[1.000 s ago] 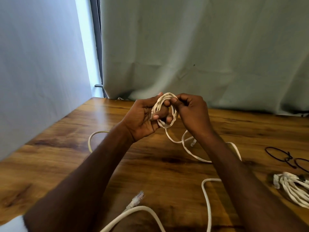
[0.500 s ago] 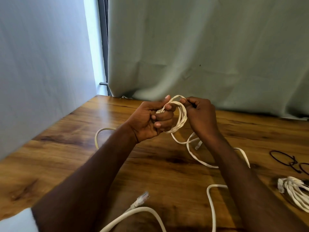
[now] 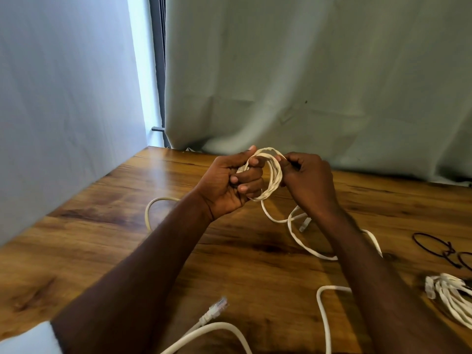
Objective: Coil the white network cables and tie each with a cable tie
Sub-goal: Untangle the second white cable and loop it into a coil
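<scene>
Both hands up over the worktop [image 3: 107, 241]: left hand [image 3: 229, 185] grip curled through the cable coil [image 3: 273, 175], right hand [image 3: 306, 180] pinching its far side.

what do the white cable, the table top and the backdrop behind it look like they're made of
White network cable: looks like a plastic jacket, smooth and matte, bending freely into loops between the left hand and right hand.
Table top: wood or wood-look laminate, with brown grain, knots and a glossy sheen.
Backdrop: pale green fabric, matte, hanging in creases.
</scene>
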Tool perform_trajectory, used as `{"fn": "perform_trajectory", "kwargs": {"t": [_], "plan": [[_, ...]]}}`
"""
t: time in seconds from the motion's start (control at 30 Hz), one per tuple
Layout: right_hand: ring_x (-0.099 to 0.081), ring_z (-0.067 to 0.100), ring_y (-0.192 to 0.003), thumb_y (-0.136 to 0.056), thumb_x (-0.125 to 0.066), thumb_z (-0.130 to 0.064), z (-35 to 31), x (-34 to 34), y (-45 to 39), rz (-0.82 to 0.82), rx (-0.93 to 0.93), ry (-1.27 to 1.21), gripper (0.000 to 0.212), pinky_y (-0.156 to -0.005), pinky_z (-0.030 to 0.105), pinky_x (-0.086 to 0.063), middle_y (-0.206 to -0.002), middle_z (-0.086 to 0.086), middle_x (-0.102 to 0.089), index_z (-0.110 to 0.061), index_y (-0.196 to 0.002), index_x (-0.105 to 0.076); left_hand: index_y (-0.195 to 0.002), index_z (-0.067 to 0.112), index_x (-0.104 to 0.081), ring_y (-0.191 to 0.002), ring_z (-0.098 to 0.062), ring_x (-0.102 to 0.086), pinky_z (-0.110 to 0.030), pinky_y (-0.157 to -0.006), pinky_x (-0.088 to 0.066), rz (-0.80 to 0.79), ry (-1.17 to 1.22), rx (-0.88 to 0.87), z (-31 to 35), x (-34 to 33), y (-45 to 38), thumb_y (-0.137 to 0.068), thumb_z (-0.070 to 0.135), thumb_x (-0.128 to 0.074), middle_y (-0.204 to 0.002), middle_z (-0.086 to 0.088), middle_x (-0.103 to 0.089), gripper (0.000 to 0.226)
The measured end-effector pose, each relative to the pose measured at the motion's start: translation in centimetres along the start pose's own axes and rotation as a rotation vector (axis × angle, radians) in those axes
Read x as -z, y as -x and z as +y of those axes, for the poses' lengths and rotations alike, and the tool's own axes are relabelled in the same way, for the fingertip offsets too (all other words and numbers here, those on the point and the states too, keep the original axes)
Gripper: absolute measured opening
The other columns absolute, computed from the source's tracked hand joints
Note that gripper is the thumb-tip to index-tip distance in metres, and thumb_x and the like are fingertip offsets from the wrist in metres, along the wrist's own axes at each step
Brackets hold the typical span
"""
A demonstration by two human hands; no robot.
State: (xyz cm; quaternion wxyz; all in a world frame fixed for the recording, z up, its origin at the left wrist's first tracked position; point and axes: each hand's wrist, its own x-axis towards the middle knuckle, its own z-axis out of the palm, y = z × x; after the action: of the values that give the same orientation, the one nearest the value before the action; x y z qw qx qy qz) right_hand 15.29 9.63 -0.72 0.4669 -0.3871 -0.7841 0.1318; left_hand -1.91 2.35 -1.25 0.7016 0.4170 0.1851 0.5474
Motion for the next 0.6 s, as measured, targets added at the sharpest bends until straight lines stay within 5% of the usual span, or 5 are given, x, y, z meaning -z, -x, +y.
{"fn": "perform_trajectory", "kwargs": {"t": [0.13, 0.33, 0.6], "plan": [[-0.067, 0.015, -0.068, -0.102, -0.060, -0.044, 0.0, 0.2, 0.0, -0.005, 0.011, 0.064, 0.032, -0.066, 0.035, -0.057, -0.075, -0.004, -0.073, -0.021, -0.095, -0.080, -0.084, 0.015, -0.048, -0.042, -0.009, -0.040, -0.024, -0.050, -0.039, -0.003, -0.031, 0.012, 0.2, -0.1, 0.0, -0.112, 0.033, -0.034, -0.049, 0.007, -0.021, 0.037], [-0.054, 0.007, -0.060, -0.104, -0.059, -0.042, 0.3, 0.4, -0.2, 0.053, 0.008, 0.214, 0.027, -0.053, 0.022, -0.026, -0.072, -0.009, -0.065, -0.024, -0.097, -0.079, -0.081, 0.015, -0.050, -0.040, -0.009, -0.039, -0.024, -0.049, -0.041, 0.020, -0.075, 0.017, 0.1, -0.1, 0.0, -0.110, 0.038, -0.040, -0.049, 0.006, -0.021, 0.038], [-0.065, 0.018, -0.071, -0.101, -0.064, -0.026, 0.7, -1.0, -0.3, -0.059, 0.042, 0.055, 0.011, -0.065, 0.036, -0.051, -0.075, -0.007, -0.068, -0.028, -0.093, -0.071, -0.084, 0.015, -0.051, -0.043, -0.006, -0.048, -0.022, -0.049, -0.043, 0.016, 0.305, -0.307, 1.3, 0.6, -0.6, -0.113, 0.032, -0.035, -0.044, 0.006, -0.041, 0.037]]}}
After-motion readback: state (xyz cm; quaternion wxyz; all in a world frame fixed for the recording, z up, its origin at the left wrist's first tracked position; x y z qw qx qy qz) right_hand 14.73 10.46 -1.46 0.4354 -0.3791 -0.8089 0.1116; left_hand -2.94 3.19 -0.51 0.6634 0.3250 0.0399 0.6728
